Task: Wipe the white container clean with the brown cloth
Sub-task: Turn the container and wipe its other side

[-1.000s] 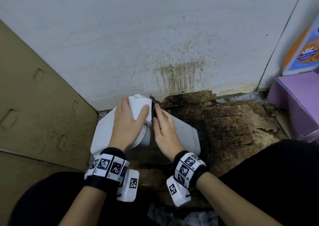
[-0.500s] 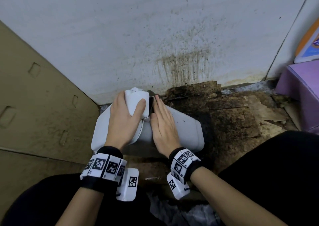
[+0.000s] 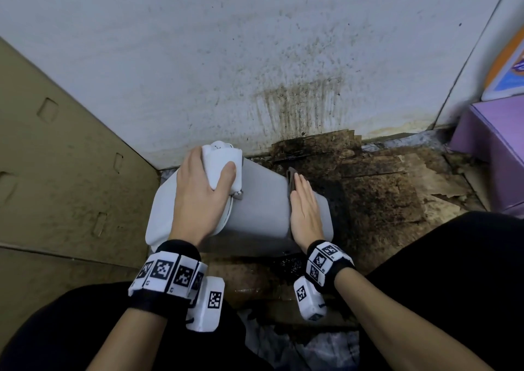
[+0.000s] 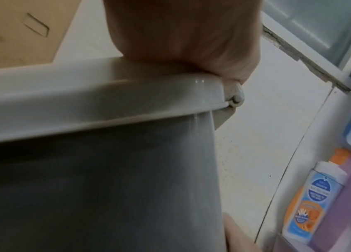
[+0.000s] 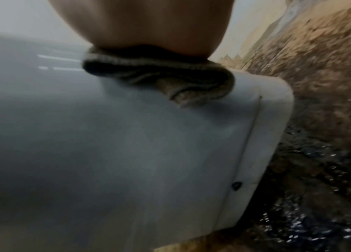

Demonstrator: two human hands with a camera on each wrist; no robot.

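Nearest, right hand [image 3: 306, 209] flat, fingers straight, pressing cloth [image 5: 159, 76] onto container [image 3: 261, 200] near its base end; further, left hand [image 3: 198, 192] curled round the lid end; container lying sideways on stained floor [image 3: 382, 195] against wall [image 3: 255, 59]

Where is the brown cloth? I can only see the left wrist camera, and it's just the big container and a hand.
Observer: The right wrist view shows the brown cloth bunched under the right hand, on the white container.
Child: Is the hand squeezing it?
Observer: No. In the head view its fingers lie straight, flat on the cloth.
Child: What's next to it?
Observer: A dark, stained, wet-looking floor by the container's far end.
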